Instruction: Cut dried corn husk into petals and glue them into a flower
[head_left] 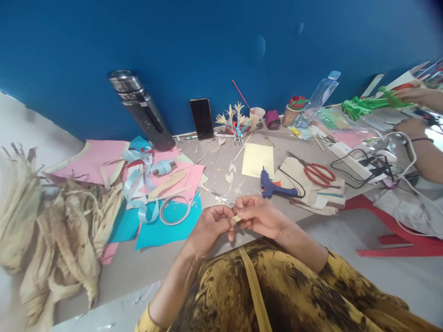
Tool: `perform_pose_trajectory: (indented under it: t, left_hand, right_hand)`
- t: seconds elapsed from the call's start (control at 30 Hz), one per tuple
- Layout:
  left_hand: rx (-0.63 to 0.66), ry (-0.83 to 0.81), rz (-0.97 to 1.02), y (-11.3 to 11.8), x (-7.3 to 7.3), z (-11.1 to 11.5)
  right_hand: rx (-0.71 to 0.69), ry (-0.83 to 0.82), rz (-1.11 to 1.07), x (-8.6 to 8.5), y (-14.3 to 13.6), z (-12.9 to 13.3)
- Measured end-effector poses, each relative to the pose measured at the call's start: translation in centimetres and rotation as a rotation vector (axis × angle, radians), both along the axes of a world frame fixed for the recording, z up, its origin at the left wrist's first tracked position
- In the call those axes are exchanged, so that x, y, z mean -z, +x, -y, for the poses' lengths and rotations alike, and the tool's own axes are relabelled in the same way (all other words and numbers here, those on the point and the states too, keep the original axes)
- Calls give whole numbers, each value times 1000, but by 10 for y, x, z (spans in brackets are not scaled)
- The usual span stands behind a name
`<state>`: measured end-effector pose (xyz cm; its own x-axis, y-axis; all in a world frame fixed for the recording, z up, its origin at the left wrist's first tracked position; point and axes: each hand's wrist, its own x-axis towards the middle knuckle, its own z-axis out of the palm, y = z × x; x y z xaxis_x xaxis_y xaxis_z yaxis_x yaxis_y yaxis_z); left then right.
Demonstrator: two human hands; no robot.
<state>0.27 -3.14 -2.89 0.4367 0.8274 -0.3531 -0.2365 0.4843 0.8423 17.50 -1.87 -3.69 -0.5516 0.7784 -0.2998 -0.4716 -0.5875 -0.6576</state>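
Note:
My left hand (215, 226) and my right hand (259, 216) meet at the table's front edge. Both are closed in a pinch on one small pale yellow strip (237, 218), which looks like a piece of corn husk; most of it is hidden by the fingers. Just beyond the fingertips lie scissors (221, 198) among husk scraps, partly covered by my hands. Small cut petal shapes (229, 177) rest on the table behind them. A blue glue gun (277, 186) lies to the right of my right hand, and a roll of tape (175, 210) to the left of my left hand.
Dried corn husks (65, 240) fill the left side, near light blue ribbon (133, 184). A dark thermos (141, 110) and a phone (201, 119) stand by the wall. Red-handled scissors (319, 174) lie on a cloth glove. At right are a power strip (356, 161) and another person's hands (413, 129).

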Motion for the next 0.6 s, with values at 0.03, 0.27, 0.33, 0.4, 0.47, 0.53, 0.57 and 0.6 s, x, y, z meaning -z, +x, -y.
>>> perform_pose_trajectory:
  t: [0.03, 0.27, 0.33, 0.4, 0.47, 0.53, 0.57, 0.6]
  left_hand:
    - [5, -1, 13, 0, 0, 1]
    - [-3, -18, 47, 0, 1, 3]
    - [-17, -15, 39, 0, 3, 3]
    - [-9, -13, 55, 0, 3, 4]
    - [12, -18, 93, 0, 2, 4]
    - [20, -30, 129, 0, -1, 5]
    - [16, -35, 135, 0, -2, 5]
    - [7, -39, 134, 0, -3, 5]
  right_hand:
    - [-12, -28, -41, 2, 0, 0]
    - [51, 10, -56, -1, 5, 4]
    - [59, 57, 26, -2, 6, 5]
    - [40, 48, 30, -1, 5, 6]
    - [24, -1, -47, 1, 4, 5]
    - [17, -52, -144, 2, 4, 3]
    - [30, -64, -174, 2, 4, 3]
    - [46, -56, -179, 1, 5, 2]
